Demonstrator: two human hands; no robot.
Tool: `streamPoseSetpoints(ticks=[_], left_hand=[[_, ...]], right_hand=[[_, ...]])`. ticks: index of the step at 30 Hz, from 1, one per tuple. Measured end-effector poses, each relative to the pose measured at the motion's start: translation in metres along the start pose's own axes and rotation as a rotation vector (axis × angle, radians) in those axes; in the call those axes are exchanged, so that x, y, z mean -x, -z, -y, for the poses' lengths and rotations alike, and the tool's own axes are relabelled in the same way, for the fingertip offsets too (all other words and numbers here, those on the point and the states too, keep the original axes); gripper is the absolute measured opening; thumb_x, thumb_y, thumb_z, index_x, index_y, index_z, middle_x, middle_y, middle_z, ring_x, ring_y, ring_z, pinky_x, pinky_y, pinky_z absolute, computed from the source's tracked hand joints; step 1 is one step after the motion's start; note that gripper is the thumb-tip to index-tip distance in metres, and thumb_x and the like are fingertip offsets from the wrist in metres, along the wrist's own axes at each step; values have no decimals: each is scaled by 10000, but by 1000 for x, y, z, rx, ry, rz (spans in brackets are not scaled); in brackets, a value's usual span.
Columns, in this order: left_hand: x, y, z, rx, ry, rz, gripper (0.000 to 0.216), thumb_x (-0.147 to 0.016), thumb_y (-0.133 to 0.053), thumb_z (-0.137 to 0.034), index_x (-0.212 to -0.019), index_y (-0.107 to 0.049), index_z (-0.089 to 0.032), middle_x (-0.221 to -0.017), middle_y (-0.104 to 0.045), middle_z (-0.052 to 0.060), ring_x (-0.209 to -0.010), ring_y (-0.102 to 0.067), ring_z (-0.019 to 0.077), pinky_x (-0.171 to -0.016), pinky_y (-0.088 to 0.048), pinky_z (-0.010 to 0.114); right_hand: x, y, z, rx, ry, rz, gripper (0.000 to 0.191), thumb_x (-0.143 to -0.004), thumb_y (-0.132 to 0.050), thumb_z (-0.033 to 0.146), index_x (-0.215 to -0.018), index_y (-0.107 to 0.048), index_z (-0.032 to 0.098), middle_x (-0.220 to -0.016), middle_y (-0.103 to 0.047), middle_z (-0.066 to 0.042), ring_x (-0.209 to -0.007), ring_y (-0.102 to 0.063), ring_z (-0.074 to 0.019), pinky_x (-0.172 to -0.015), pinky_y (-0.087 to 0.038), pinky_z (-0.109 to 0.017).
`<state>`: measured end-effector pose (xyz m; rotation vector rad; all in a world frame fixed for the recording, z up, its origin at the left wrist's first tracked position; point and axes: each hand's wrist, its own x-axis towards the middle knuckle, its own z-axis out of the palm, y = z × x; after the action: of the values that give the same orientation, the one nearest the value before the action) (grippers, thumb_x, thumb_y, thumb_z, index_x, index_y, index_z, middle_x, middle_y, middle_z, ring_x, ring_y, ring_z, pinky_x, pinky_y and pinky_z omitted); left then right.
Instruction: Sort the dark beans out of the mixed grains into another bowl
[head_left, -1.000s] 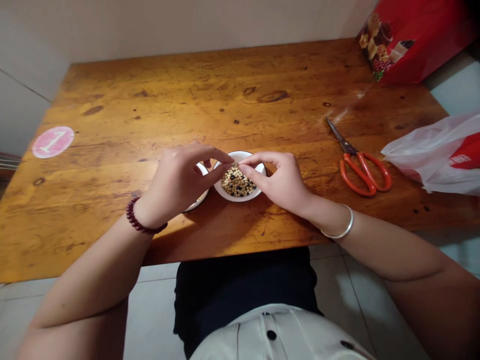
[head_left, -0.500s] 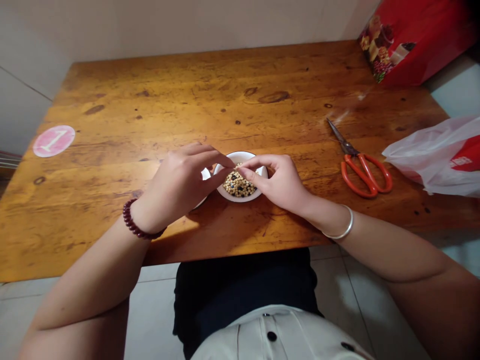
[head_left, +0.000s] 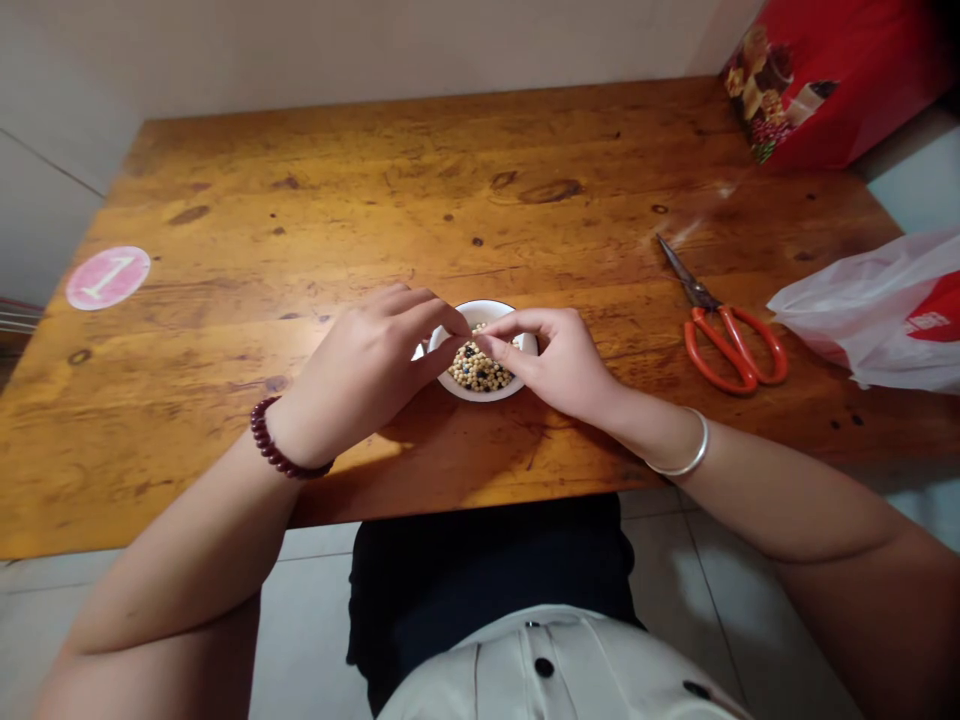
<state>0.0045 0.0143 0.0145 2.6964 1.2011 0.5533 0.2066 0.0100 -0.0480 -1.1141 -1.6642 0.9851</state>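
A white bowl (head_left: 486, 308) with a dark rim stands on the table near its front edge. Inside it lie many small cream beads (head_left: 480, 368), with some black and blue ones among them. My left hand (head_left: 375, 360) comes over the bowl from the left, thumb and forefinger pinched. Opposite it, my right hand (head_left: 559, 360) is pinched too, its fingertips meeting the left ones above the beads. What the fingertips hold is too small to make out. Behind my left hand a bit of another white object (head_left: 420, 350) shows, mostly hidden.
Orange-handled scissors (head_left: 724, 335) lie on the wooden table (head_left: 337, 220) to the right, blades partly apart. Beyond them sits a white and red plastic bag (head_left: 877, 310). A red printed bag (head_left: 847, 90) stands at the back right. A pink sticker (head_left: 109, 278) marks the left side.
My hands stay pinched together above the bowl, with only a slight shift of the fingers. My left hand now covers more of the white object beside the bowl.
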Motion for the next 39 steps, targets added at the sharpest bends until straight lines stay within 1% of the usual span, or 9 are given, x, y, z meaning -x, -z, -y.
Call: streamPoseSetpoints(ticks=[4, 7, 10, 13, 19, 24, 29, 33, 39], left_hand=[[1, 0, 3, -158, -79, 49, 224, -990, -462, -310, -953, -643, -182, -919, -677, 85, -845, -597, 229, -770, -484, 359], [1, 0, 2, -268, -118, 98, 247, -991, -441, -289, -926, -647, -167, -888, -665, 103, -839, -584, 251, -738, -478, 377], [1, 1, 2, -292, -125, 125, 255, -986, -437, -281, -907, -653, -169, -853, -652, 107, -817, -574, 254, -702, -469, 375], [0, 0, 2, -285, -101, 95, 235, -981, -452, -280, -911, -651, -175, -862, -654, 101, -828, -578, 252, -711, -470, 372], [1, -3, -1, -67, -9, -35, 191, -982, -480, -313, -967, -629, -194, -899, -662, 75, -851, -596, 220, -757, -484, 357], [-1, -7, -6, 101, 79, -47, 164, -968, -511, -327, -940, -639, -229, -889, -662, 50, -797, -622, 181, -696, -507, 321], [-1, -13, -5, 263, 175, -133, 67, -885, -651, -273, -920, -634, -218, -839, -652, 2, -716, -591, 116, -619, -518, 246], [-1, -17, -5, 438, 212, -187, 194, -823, -731, -241, -930, -574, -200, -872, -671, -9, -698, -567, 86, -536, -484, 196], [-1, -20, -8, 525, 283, -240, 268, -793, -770, -302, -906, -537, -236, -874, -706, -3, -682, -580, 103, -529, -493, 229]], right_hand=[[-3, 2, -3, 27, 3, -63, 134, -859, -673, 271, -941, -768, 223, -964, -788, -30, -902, -728, -184, -858, -562, -345], [-7, 5, -3, 37, 21, -134, 152, -876, -619, 193, -946, -753, 211, -974, -781, -25, -913, -714, -163, -875, -557, -331], [-8, 6, 0, 55, 23, -169, 159, -881, -594, 167, -929, -742, 200, -959, -777, -23, -908, -707, -156, -877, -553, -327], [-6, 6, 3, 87, 54, -144, 149, -885, -609, 200, -953, -742, 206, -979, -775, -26, -930, -707, -165, -891, -547, -337], [2, 2, 6, 122, 116, -43, 147, -870, -674, 290, -980, -763, 252, -999, -783, -12, -948, -728, -194, -873, -554, -345], [3, 4, 9, 110, 137, -103, 115, -871, -674, 306, -892, -760, 233, -912, -782, -11, -849, -730, -178, -809, -554, -316], [4, 7, 16, 259, 232, -193, 75, -865, -690, 276, -824, -743, 245, -817, -762, 10, -783, -696, -168, -858, -490, -351], [4, 8, 18, 320, 285, -173, 97, -889, -673, 278, -826, -737, 241, -803, -757, 14, -771, -678, -165, -877, -454, -352], [4, 9, 17, 364, 279, -149, 121, -918, -643, 314, -857, -728, 252, -803, -746, 17, -770, -657, -167, -895, -424, -353]])
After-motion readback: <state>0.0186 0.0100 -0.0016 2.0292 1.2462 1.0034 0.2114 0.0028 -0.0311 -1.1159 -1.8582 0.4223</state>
